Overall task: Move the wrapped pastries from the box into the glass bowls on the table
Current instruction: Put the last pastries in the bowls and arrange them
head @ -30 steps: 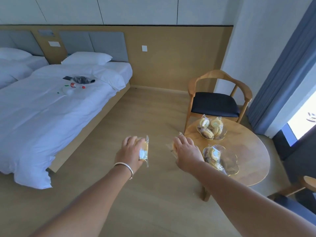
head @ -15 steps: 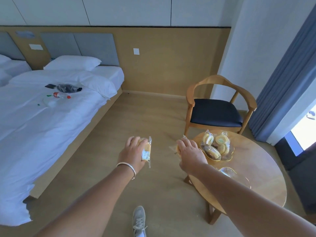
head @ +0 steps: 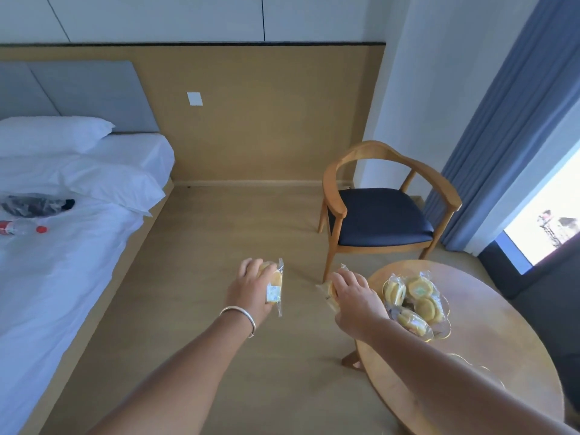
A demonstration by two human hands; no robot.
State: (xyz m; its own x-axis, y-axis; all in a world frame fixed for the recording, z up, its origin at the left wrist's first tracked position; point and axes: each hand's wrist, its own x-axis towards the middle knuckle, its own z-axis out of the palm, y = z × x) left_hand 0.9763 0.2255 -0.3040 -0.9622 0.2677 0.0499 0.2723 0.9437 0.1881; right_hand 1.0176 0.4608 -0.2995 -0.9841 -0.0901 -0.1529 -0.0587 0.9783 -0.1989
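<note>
Hands reach forward over the floor, each curled around one wrapped pastry. The left hand [head: 251, 288] wears a bracelet [head: 241, 313] at the wrist and grips its pastry [head: 275, 285] with fingers folded over the top; the clear packet stands on edge, its long axis running up and down, with a crimped end sticking out above and below the palm. The right hand [head: 354, 298] clasps the second pastry [head: 329, 293], mostly hidden under the fingers, so its direction is hard to judge; only the wrapper's left side shows.

Just right of the right hand lies the near edge of the round table [head: 508, 350], and beyond that edge sits a glass bowl [head: 445, 324] heaped with wrapped pastries [head: 417, 304]. A second glass bowl [head: 477, 370] shows faintly behind the right forearm. Ahead of the right hand stands a wooden chair [head: 381, 208]. Between the hands and to the left hand's left, bare floor [head: 194, 277] stretches to the bed [head: 62, 246].
</note>
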